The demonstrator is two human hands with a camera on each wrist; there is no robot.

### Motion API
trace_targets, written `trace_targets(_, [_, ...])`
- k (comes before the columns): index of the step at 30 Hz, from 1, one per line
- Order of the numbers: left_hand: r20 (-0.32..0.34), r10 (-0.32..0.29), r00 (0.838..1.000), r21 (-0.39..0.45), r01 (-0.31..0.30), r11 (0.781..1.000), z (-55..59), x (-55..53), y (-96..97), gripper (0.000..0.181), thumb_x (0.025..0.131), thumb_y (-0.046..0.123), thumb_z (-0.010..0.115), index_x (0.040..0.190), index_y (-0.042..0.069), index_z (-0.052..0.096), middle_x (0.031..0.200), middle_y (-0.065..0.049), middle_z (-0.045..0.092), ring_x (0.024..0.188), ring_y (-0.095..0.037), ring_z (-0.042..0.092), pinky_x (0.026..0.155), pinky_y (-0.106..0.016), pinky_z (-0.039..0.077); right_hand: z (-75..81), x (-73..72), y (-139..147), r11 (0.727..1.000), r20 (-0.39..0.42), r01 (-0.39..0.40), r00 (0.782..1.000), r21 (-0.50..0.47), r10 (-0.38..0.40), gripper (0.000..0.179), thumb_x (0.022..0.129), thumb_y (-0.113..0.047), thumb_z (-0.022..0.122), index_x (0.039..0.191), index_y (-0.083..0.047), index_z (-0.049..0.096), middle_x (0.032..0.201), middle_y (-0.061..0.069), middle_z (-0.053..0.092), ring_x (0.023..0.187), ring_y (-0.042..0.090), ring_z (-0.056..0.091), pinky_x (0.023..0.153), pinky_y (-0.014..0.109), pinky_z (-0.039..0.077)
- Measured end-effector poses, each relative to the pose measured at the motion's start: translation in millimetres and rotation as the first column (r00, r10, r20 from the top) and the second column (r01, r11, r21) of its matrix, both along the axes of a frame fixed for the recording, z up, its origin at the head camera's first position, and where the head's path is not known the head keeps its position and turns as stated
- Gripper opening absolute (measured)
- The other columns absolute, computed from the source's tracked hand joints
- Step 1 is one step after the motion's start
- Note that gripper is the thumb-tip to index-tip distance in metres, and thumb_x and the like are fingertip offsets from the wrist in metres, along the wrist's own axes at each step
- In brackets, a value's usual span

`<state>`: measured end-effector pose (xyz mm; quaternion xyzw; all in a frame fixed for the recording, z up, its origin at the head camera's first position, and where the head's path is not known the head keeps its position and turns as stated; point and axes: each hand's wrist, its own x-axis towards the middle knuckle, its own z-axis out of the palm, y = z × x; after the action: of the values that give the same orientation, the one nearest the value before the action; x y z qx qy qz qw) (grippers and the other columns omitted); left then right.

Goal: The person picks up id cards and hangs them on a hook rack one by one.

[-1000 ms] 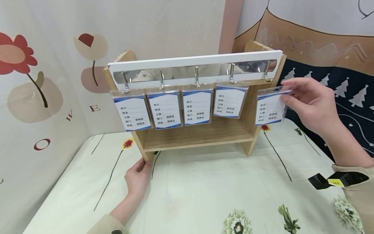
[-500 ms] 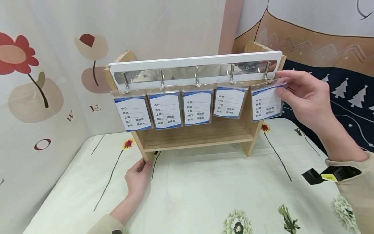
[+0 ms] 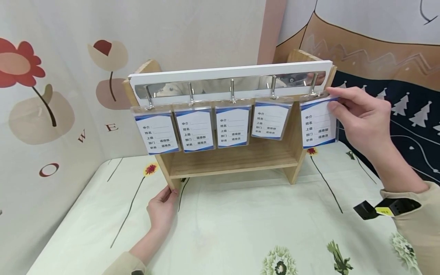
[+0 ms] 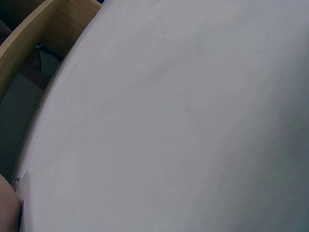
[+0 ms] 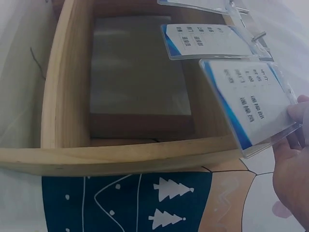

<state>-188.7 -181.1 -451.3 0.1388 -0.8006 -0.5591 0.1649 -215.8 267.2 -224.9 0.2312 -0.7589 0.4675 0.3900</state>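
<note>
My right hand [image 3: 366, 114] pinches a clear-sleeved name badge [image 3: 319, 124] by its upper right corner. The badge's top edge is at the rightmost hook [image 3: 314, 83]; whether the hook passes through its slot I cannot tell. In the right wrist view the same badge [image 5: 251, 99] shows tilted, the thumb over its edge. My left hand [image 3: 161, 209] grips the foot of the left front leg of a wooden rack [image 3: 233, 157]. Several matching badges [image 3: 232, 126] hang from the other hooks, along a white hook rail [image 3: 230, 72] with a shiny metal strip.
A pale flowered cloth [image 3: 233, 217] covers the table under the rack. Printed curtains [image 3: 206, 34] stand behind and on the left, and a dark one with white trees [image 3: 409, 101] is on the right. The left wrist view shows mostly pale cloth [image 4: 169, 121].
The right hand moved left and up with the badge, then slightly right and lower. The badge's top now meets the rightmost hook and it hangs straighter. The left hand stayed put.
</note>
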Motion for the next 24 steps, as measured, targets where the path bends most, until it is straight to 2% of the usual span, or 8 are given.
trace_targets(5, [-0.018, 0.003, 1.0, 0.002, -0.002, 1.0, 0.6, 1.1, 0.1, 0.04, 0.101, 0.012, 0.062, 0.138, -0.002, 0.061, 0.129, -0.022, 0.066, 0.119, -0.033, 0.065, 0.084, -0.012, 0.051, 0.0, 0.8, -1.7, 1.0, 0.008, 0.025, 1.0, 0.008, -0.025, 0.037, 0.092, 0.018, 0.063, 0.124, 0.001, 0.072, 0.112, -0.006, 0.071, 0.099, 0.014, 0.061, 0.088, 0.011, 0.05])
trace_targets(8, [-0.023, 0.002, 1.0, -0.001, -0.002, 1.0, -0.2, 0.6, -0.4, 0.04, 0.101, 0.012, 0.062, 0.138, -0.002, 0.061, 0.128, -0.022, 0.066, 0.119, -0.034, 0.065, 0.084, -0.012, 0.051, 0.8, 2.9, -2.7, 0.999, 0.037, 0.033, 0.999, 0.005, -0.033, 0.037, 0.093, 0.016, 0.063, 0.125, 0.0, 0.072, 0.113, -0.006, 0.071, 0.099, 0.015, 0.061, 0.088, 0.011, 0.05])
trace_targets(16, [-0.011, 0.005, 1.0, 0.0, -0.005, 1.0, -1.1, -0.5, -1.7, 0.041, 0.101, 0.012, 0.062, 0.139, -0.002, 0.06, 0.129, -0.021, 0.066, 0.119, -0.031, 0.065, 0.076, -0.003, 0.046, 1.3, 6.0, -5.3, 0.998, 0.113, 0.06, 0.992, 0.021, -0.062, 0.038, 0.095, 0.01, 0.064, 0.129, -0.006, 0.071, 0.114, -0.008, 0.069, 0.097, 0.012, 0.062, 0.086, 0.009, 0.05])
trace_targets(22, [-0.012, 0.0, 1.0, 0.001, 0.0, 1.0, 0.4, 1.6, -1.0, 0.04, 0.101, 0.012, 0.062, 0.139, -0.002, 0.06, 0.13, -0.022, 0.065, 0.121, -0.033, 0.064, 0.087, -0.017, 0.052, -5.3, -0.6, -5.9, 0.997, 0.122, 0.068, 0.99, 0.036, -0.072, 0.042, 0.095, 0.011, 0.064, 0.131, -0.009, 0.07, 0.112, -0.005, 0.067, 0.094, 0.008, 0.064, 0.087, 0.009, 0.05])
trace_targets(24, [-0.007, -0.001, 1.0, -0.001, 0.001, 1.0, 0.8, 1.7, -1.0, 0.041, 0.101, 0.013, 0.062, 0.139, -0.002, 0.06, 0.131, -0.021, 0.065, 0.121, -0.033, 0.064, 0.088, -0.017, 0.052, -7.4, -4.1, -6.6, 0.998, 0.113, 0.058, 0.992, 0.026, -0.06, 0.042, 0.095, 0.011, 0.064, 0.132, -0.009, 0.07, 0.112, -0.004, 0.067, 0.096, 0.009, 0.064, 0.089, 0.01, 0.05])
